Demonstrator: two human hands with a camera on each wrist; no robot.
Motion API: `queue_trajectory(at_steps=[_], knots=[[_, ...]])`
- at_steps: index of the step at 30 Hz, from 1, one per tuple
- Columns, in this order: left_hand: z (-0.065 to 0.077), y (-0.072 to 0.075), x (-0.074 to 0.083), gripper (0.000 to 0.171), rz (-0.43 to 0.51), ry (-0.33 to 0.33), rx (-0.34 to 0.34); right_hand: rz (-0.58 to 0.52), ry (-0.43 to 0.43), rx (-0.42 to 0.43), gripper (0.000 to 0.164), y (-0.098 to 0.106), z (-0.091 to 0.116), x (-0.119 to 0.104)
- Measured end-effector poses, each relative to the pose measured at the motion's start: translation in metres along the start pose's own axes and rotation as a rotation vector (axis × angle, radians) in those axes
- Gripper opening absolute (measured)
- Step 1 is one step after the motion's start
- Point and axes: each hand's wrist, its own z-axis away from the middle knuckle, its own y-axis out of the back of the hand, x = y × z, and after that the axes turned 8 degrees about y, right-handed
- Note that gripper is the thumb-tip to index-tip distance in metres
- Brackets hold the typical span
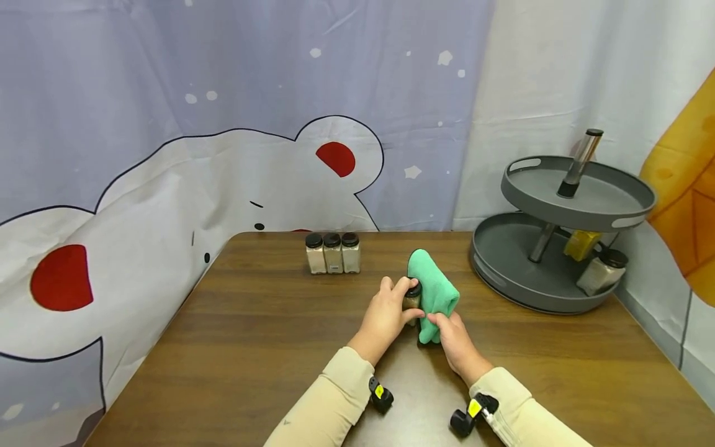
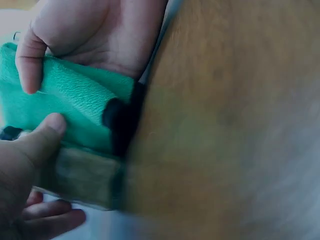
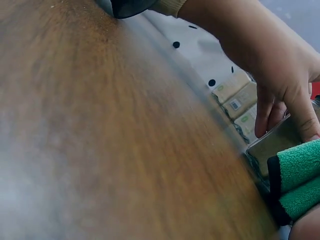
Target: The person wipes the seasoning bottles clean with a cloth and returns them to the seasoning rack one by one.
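Fingers [image 1: 401,287] around jar [image 1: 411,300], cloth [image 1: 433,284] alongside

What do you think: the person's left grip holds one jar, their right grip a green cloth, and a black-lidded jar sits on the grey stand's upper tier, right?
Not quite: the head view shows that black-lidded jar on the lower tier of the grey stand, not the upper tier. The rest stands: the left grip holds one jar, the right grip a green cloth.
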Motion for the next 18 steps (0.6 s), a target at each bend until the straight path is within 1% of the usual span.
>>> queue_trajectory(at_steps=[5, 7, 8, 10, 14, 18], knots=[[-0.004, 0.012, 0.005, 0.058, 0.028, 0.004, -0.147, -0.007, 0.008, 0.026, 0.02, 0.002, 0.0, -0.001], [-0.005, 0.014, 0.007, 0.056, 0.034, 0.004, -0.185, -0.011, 0.013, 0.03, 0.02, 0.002, 0.001, -0.002], [-0.005, 0.014, 0.007, 0.055, 0.034, 0.005, -0.191, -0.012, 0.014, 0.028, 0.021, 0.002, 0.001, -0.002], [-0.004, 0.013, 0.007, 0.056, 0.03, 0.014, -0.185, -0.006, 0.014, 0.016, 0.023, 0.002, 0.002, -0.003], [-0.001, 0.01, 0.006, 0.057, 0.015, 0.028, -0.137, 0.015, 0.011, 0.003, 0.028, 0.001, 0.003, -0.004], [0.0, 0.008, 0.006, 0.058, 0.002, 0.047, -0.1, 0.033, 0.008, 0.007, 0.025, 0.001, 0.005, -0.005]])
